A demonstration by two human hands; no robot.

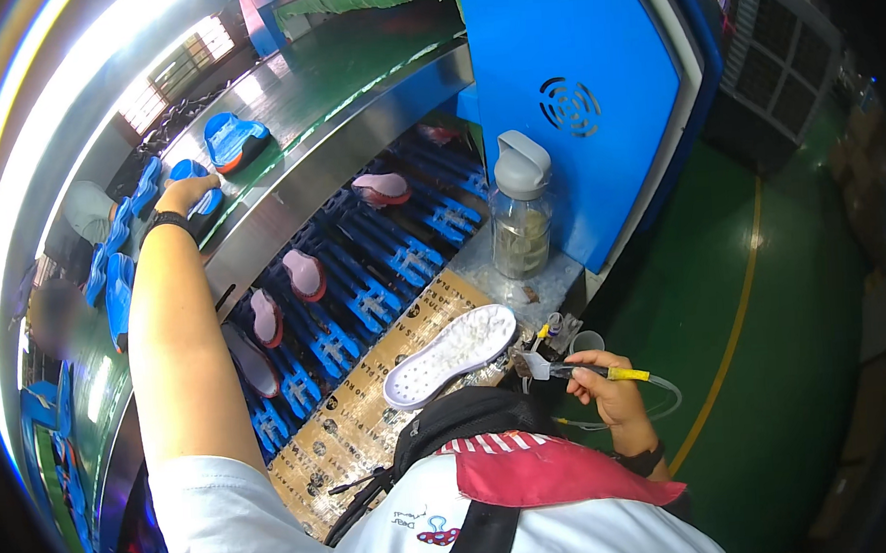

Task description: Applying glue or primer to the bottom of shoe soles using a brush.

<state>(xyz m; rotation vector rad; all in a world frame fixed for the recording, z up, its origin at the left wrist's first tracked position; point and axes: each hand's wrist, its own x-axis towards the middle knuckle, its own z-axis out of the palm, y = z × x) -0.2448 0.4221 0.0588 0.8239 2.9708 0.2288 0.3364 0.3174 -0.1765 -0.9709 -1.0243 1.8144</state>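
Fingers of the right hand (618,399) clamp a brush (600,371) its hose (681,400) could jerk by snagging, while the left hand (182,195), grip unclear, touches a blue shoe upper (188,170).

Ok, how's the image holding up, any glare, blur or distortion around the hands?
Head view: a bright light band washes out the upper left, and reflections shine on the green surface near the left hand; straight edges bend toward the black rim; a patch at far left is blurred; the right hand reads clearly against the darker floor.
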